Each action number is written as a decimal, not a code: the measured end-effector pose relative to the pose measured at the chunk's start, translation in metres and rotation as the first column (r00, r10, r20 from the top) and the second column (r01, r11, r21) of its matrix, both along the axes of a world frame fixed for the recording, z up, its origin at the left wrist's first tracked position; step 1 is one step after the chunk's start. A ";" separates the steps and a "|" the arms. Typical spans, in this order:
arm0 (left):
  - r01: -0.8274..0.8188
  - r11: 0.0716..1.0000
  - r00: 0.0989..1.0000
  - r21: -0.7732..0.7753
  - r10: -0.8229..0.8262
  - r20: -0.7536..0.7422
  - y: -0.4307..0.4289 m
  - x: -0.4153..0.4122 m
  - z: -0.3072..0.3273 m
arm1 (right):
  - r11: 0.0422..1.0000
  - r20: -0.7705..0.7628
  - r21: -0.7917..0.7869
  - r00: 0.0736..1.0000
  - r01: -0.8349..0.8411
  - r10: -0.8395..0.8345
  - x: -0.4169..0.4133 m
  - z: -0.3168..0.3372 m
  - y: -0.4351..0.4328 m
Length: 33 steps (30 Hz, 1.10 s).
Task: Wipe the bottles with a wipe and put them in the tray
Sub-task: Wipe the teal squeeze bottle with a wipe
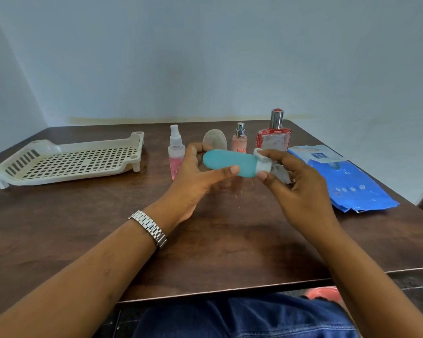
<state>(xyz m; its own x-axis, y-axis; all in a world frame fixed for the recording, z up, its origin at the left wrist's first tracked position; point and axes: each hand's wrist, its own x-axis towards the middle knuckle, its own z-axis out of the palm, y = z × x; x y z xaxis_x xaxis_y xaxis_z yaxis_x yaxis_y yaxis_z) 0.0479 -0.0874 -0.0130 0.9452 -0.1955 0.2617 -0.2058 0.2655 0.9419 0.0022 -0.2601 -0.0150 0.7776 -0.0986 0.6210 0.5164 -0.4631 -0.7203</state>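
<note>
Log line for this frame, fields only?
left hand: holds teal plastic bottle sideways | right hand: pinches white wipe around white cap | cream slotted plastic tray: no bottles | phase: wiping

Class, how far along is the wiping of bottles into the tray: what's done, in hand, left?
Done: nothing visibly; no bottle lies in the tray. In hand: the left hand holds the teal bottle while the right hand holds the wipe on its cap end. Left: that bottle, plus the spray bottle, clear bottle, small perfume and red perfume standing on the table.
</note>
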 end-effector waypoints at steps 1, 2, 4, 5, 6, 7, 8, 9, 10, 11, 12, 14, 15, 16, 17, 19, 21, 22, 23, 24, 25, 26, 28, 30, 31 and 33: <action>-0.027 0.995 0.999 0.096 0.025 0.027 0.001 0.001 -0.001 | 1.000 -0.008 0.024 1.000 -0.011 0.011 0.001 0.001 -0.003; -0.068 0.973 0.996 0.222 0.053 0.071 0.002 0.000 -0.002 | 0.999 -0.011 0.050 1.000 -0.021 0.022 0.001 0.001 -0.006; -0.182 0.859 0.973 0.478 0.085 0.216 0.005 0.000 -0.002 | 0.995 0.000 0.092 0.999 -0.041 0.041 0.001 0.003 -0.010; -0.239 0.785 0.953 0.572 0.075 0.295 0.006 0.000 -0.003 | 0.994 0.012 0.102 0.999 -0.048 0.047 0.000 0.003 -0.011; -0.279 0.716 0.932 0.640 0.043 0.359 0.008 0.000 -0.003 | 0.994 0.028 0.100 0.999 -0.046 0.044 0.000 0.003 -0.013; -0.297 0.664 0.915 0.686 -0.007 0.403 0.008 -0.002 -0.004 | 0.995 0.049 0.090 0.998 -0.037 0.033 0.000 0.002 -0.013; -0.305 0.628 0.899 0.716 -0.059 0.434 0.008 -0.003 -0.005 | 0.997 0.076 0.076 0.997 -0.029 0.023 0.000 0.002 -0.013; -0.309 0.608 0.884 0.731 -0.101 0.457 0.007 -0.004 -0.007 | 0.998 0.107 0.059 0.994 -0.021 0.015 0.000 0.002 -0.012; -0.313 0.604 0.872 0.733 -0.124 0.474 0.006 -0.004 -0.010 | 0.999 0.141 0.041 0.990 -0.016 0.010 -0.001 0.003 -0.011; -0.314 0.609 0.864 0.728 -0.134 0.485 0.005 -0.004 -0.011 | 1.000 0.173 0.025 0.985 -0.007 0.002 -0.001 0.003 -0.010; -0.313 0.616 0.859 0.723 -0.142 0.493 0.005 -0.004 -0.013 | 1.000 0.199 0.011 0.980 0.004 -0.006 -0.001 0.003 -0.009; -0.303 0.618 0.850 0.725 -0.168 0.499 0.003 -0.005 -0.013 | 1.000 0.215 0.004 0.976 0.026 -0.026 -0.002 0.002 -0.008; -0.294 0.620 0.850 0.727 -0.178 0.496 0.003 -0.006 -0.013 | 0.999 0.203 0.016 0.979 0.029 -0.032 -0.002 0.002 -0.007; -0.288 0.626 0.851 0.725 -0.180 0.493 0.002 -0.007 -0.013 | 0.999 0.176 0.033 0.984 0.023 -0.028 -0.002 0.003 -0.006; -0.286 0.632 0.852 0.720 -0.176 0.493 0.002 -0.007 -0.013 | 0.999 0.141 0.042 0.990 0.009 -0.015 -0.001 0.004 -0.006; -0.296 0.627 0.854 0.720 -0.164 0.494 0.002 -0.008 -0.014 | 1.000 0.071 -0.003 0.997 -0.004 0.004 0.001 0.006 -0.006; -0.332 0.604 0.843 0.724 -0.154 0.515 0.003 -0.008 -0.014 | 0.995 0.017 -0.098 1.000 0.006 -0.005 0.002 0.007 -0.007; -0.355 0.588 0.834 0.727 -0.152 0.531 0.003 -0.009 -0.014 | 0.991 0.000 -0.130 1.000 0.013 -0.013 0.003 0.007 -0.008; -0.380 0.569 0.824 0.729 -0.151 0.547 0.003 -0.010 -0.013 | 0.989 -0.011 -0.144 1.000 0.019 -0.021 0.003 0.008 -0.008; -0.403 0.548 0.814 0.733 -0.151 0.560 0.003 -0.010 -0.013 | 0.988 -0.019 -0.150 0.999 0.030 -0.033 0.003 0.008 -0.009; -0.425 0.524 0.805 0.738 -0.154 0.573 0.003 -0.011 -0.013 | 0.987 -0.024 -0.155 0.998 0.046 -0.051 0.003 0.009 -0.009; -0.451 0.499 0.794 0.740 -0.155 0.588 0.002 -0.012 -0.013 | 0.984 -0.019 -0.163 0.997 0.073 -0.077 0.003 0.010 -0.009; -0.507 0.459 0.768 0.729 -0.143 0.624 0.002 -0.012 -0.014 | 0.976 0.026 -0.167 0.990 0.142 -0.140 0.002 0.012 -0.009; -0.536 0.442 0.752 0.719 -0.136 0.645 0.001 -0.013 -0.014 | 0.972 0.064 -0.144 0.982 0.186 -0.179 0.001 0.013 -0.009; -0.541 0.440 0.749 0.717 -0.136 0.648 0.001 -0.013 -0.014 | 0.974 0.071 -0.127 0.982 0.186 -0.178 0.001 0.012 -0.008; -0.540 0.443 0.749 0.716 -0.136 0.648 0.000 -0.013 -0.015 | 0.983 0.067 -0.084 0.985 0.161 -0.156 0.000 0.011 -0.008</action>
<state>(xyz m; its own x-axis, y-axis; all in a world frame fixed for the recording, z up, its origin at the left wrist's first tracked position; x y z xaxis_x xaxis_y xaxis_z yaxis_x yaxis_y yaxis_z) 0.0350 -0.0872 -0.0276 0.7129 -0.4470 0.5403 -0.6595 -0.6893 0.2999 0.0026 -0.2681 -0.0040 0.7176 -0.1600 0.6778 0.4723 -0.6035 -0.6425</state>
